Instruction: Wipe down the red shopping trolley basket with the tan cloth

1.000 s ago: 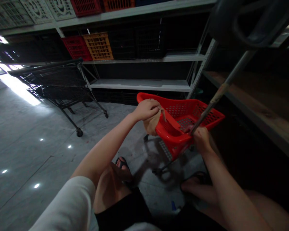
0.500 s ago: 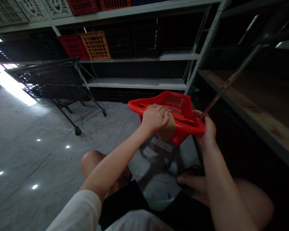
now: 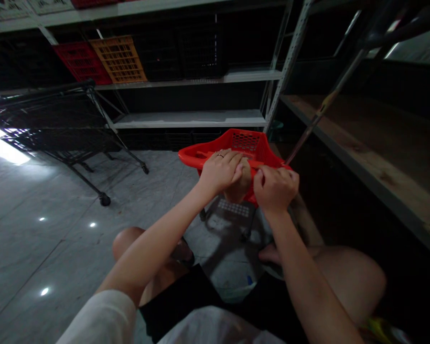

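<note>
Shifted since half a second ago: my right hand (image 3: pixel 276 188), from the right corner of the red basket cart (image 3: pixel 191 155) to its near rim, fingers curled over it. My left hand (image 3: pixel 222 169) grasps a tan cloth (image 3: pixel 239 188) against the same rim. Cart stands on the grey floor (image 3: pixel 71 253), before a metal shelf (image 3: pixel 189 119)

Basket (image 3: pixel 248 142) bright red, hole-patterned; cloth (image 3: pixel 239 187) tan; red crate (image 3: pixel 81 61), orange-yellow crate (image 3: pixel 120 58), both latticed; shorts (image 3: pixel 186 296) black; floor (image 3: pixel 71 258) grey.
</note>
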### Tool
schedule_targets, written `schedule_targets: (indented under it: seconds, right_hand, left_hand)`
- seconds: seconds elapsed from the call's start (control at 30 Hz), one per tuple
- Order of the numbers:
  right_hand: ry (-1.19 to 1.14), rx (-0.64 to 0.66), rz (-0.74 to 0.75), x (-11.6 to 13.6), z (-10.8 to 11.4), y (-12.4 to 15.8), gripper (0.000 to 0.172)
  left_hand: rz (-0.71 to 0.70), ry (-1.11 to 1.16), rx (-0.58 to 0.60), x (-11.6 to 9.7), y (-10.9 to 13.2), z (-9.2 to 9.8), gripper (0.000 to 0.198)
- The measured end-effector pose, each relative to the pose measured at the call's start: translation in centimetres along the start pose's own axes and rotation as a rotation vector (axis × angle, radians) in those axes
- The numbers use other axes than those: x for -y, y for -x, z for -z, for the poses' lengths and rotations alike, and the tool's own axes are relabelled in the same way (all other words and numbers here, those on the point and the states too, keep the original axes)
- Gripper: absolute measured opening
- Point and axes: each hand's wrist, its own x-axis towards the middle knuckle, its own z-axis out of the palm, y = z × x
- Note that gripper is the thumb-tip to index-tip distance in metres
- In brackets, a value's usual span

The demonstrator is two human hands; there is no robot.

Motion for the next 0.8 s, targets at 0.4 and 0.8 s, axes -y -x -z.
schedule_targets:
  seconds: [0.4,0.8]
  right_hand:
    - [0.119,-0.072,0.089,-0.3,-0.8,-0.7,0.036]
    - [0.094,0.067,0.082,-3.8,-0.6,-2.5,0.038]
  left_hand:
    - [0.257,-0.019,-0.04,5.6,2.2,0.6,0.045]
    - [0.117,0.089,-0.06,1.3,0.1,-1.2,0.042]
